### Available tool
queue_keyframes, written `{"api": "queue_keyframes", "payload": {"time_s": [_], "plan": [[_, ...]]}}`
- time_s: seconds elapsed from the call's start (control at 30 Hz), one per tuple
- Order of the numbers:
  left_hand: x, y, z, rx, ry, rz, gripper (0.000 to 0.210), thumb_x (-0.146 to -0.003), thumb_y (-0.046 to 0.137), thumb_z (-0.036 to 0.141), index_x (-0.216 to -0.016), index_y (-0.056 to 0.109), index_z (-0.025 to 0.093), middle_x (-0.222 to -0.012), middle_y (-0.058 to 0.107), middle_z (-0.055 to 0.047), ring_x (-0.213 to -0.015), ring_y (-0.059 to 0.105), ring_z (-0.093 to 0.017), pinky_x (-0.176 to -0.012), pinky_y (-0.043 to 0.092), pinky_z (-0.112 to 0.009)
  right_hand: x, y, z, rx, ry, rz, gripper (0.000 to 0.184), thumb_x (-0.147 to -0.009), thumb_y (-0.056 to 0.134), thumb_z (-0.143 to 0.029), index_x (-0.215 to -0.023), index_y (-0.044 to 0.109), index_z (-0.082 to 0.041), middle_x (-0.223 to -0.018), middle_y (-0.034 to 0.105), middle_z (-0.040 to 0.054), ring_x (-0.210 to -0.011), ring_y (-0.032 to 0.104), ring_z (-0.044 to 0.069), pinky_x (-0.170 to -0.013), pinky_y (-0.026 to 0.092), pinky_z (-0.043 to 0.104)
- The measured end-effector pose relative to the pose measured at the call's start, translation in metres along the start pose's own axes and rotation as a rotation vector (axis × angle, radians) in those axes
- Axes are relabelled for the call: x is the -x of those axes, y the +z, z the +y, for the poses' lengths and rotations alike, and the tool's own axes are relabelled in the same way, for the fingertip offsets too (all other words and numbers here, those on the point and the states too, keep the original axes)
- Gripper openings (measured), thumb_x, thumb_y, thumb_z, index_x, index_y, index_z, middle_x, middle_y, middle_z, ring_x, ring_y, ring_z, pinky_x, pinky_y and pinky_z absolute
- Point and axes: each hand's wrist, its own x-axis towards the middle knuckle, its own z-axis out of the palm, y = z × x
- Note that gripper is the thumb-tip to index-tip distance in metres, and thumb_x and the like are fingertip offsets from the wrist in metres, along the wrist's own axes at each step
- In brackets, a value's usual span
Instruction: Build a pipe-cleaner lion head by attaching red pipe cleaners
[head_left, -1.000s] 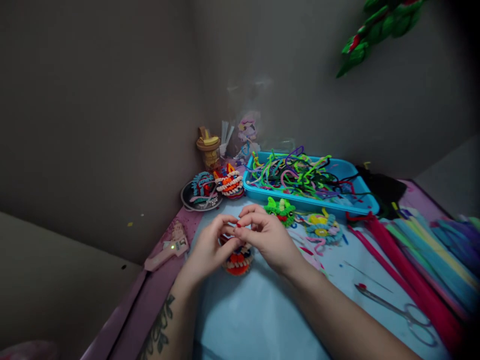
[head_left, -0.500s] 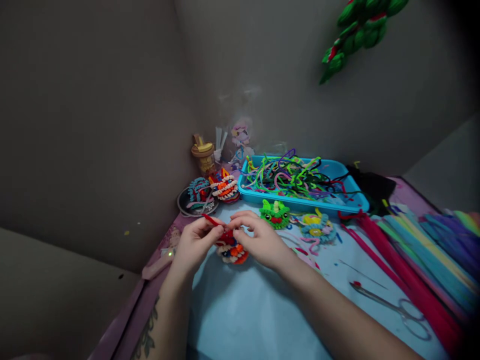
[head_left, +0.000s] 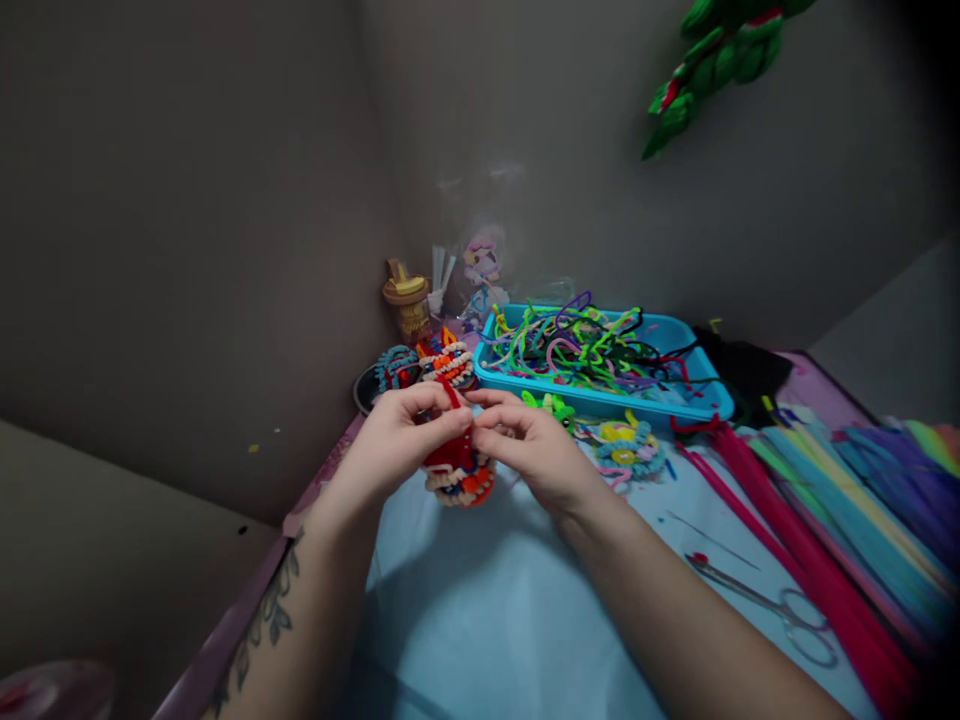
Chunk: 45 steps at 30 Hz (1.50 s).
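Observation:
Over the pale blue table cover, both hands meet at a red, orange and cream pipe-cleaner figure. A red pipe cleaner stands up between the fingers of my left hand, which are pinched at the figure's top. Thumb and fingers of my right hand close on the same red part from the other side; the exact grip is partly hidden. Behind the hands sits a similar orange and cream figure. Partly covered by my right hand is a green figure, with a blue and yellow one beyond it.
A blue tray at the back holds tangled pipe-cleaner pieces. Scissors and a thin metal needle-like tool lie right, beside bundles of coloured pipe cleaners. A dark bowl and a lidded brown cup stand back left.
Both hands have lifted slightly with the figure, which is tilted differently. The red pipe cleaner now points more upright, and the green figure is more covered by my right hand.

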Motion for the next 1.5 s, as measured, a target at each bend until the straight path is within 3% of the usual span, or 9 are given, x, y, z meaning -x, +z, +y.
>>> {"api": "queue_keyframes", "payload": {"time_s": [0.23,0.43,0.67,0.8,0.93,1.03,1.13,1.3,1.5], "plan": [[-0.015,0.012,0.004,0.168,-0.066,-0.051,0.023,-0.067,0.073,0.031,-0.059,0.06,0.014,-0.056,0.053,0.004,-0.053,0.045,-0.008,-0.054,0.035,-0.021,0.0,-0.008,-0.006,-0.116,0.063,0.006,0.014,-0.065,0.074,-0.031,-0.061,0.067,-0.019,-0.121,0.056,0.0069,-0.116,0.053,0.026,-0.093,0.042,0.036],[-0.018,0.019,0.011,0.234,-0.093,-0.034,0.027,-0.064,0.075,0.032,-0.053,0.056,0.015,-0.048,0.046,0.008,-0.045,0.033,-0.005,-0.046,0.027,-0.02,0.001,-0.01,-0.006,-0.162,0.014,0.003,0.011,-0.067,0.072,-0.028,-0.061,0.067,-0.019,-0.111,0.061,0.0042,-0.113,0.054,0.022,-0.099,0.036,0.034],[-0.019,0.021,0.006,0.228,-0.058,-0.043,0.029,-0.066,0.073,0.032,-0.051,0.055,0.016,-0.048,0.045,0.007,-0.047,0.035,-0.006,-0.048,0.029,-0.021,0.001,-0.009,-0.009,-0.201,0.067,0.018,0.009,-0.062,0.072,-0.025,-0.057,0.066,-0.02,-0.112,0.059,0.0035,-0.104,0.057,0.022,-0.087,0.044,0.031],[-0.018,0.02,0.004,0.245,-0.061,-0.045,0.028,-0.065,0.074,0.032,-0.052,0.055,0.015,-0.05,0.048,0.006,-0.048,0.038,-0.006,-0.05,0.032,-0.021,0.003,-0.011,-0.011,-0.147,0.05,0.003,0.008,-0.062,0.072,-0.024,-0.057,0.068,-0.02,-0.113,0.06,0.0046,-0.111,0.055,0.024,-0.088,0.045,0.034],[-0.012,0.015,0.0,0.194,-0.075,-0.011,0.027,-0.066,0.075,0.034,-0.058,0.059,0.014,-0.056,0.056,0.003,-0.053,0.047,-0.008,-0.055,0.038,-0.022,0.0,-0.016,-0.01,0.012,0.03,-0.03,0.021,-0.071,0.07,-0.034,-0.055,0.069,-0.02,-0.115,0.064,0.0068,-0.123,0.048,0.028,-0.101,0.038,0.041],[-0.007,0.009,-0.004,0.115,-0.054,0.015,0.025,-0.07,0.072,0.036,-0.064,0.06,0.014,-0.065,0.06,0.0,-0.058,0.053,-0.011,-0.058,0.042,-0.024,-0.002,-0.016,-0.007,0.123,-0.02,-0.001,0.022,-0.079,0.065,-0.039,-0.073,0.076,-0.021,-0.119,0.064,0.0089,-0.125,0.047,0.027,-0.104,0.035,0.044],[-0.004,0.006,-0.006,-0.024,0.046,0.002,0.025,-0.075,0.068,0.035,-0.063,0.06,0.015,-0.073,0.061,-0.003,-0.064,0.055,-0.014,-0.061,0.045,-0.026,-0.002,-0.011,-0.005,0.196,-0.075,-0.003,0.016,-0.076,0.068,-0.03,-0.089,0.076,-0.024,-0.126,0.058,0.0081,-0.123,0.05,0.025,-0.102,0.037,0.041],[0.001,0.004,0.002,-0.19,0.187,0.029,0.021,-0.078,0.065,0.027,-0.06,0.059,0.017,-0.077,0.061,-0.004,-0.075,0.057,-0.017,-0.069,0.046,-0.027,0.002,0.003,-0.004,0.32,-0.114,0.043,0.009,-0.074,0.067,-0.021,-0.066,0.073,-0.021,-0.117,0.06,0.0089,-0.123,0.048,0.026,-0.102,0.035,0.043],[0.008,-0.001,0.002,-0.268,0.219,0.223,0.008,-0.076,0.066,0.023,-0.069,0.067,0.018,-0.079,0.065,-0.004,-0.074,0.059,-0.017,-0.066,0.043,-0.026,0.004,0.01,-0.004,0.332,-0.05,0.054,0.011,-0.066,0.068,-0.014,-0.058,0.066,-0.02,-0.119,0.057,0.0074,-0.114,0.054,0.025,-0.1,0.036,0.043]]}}
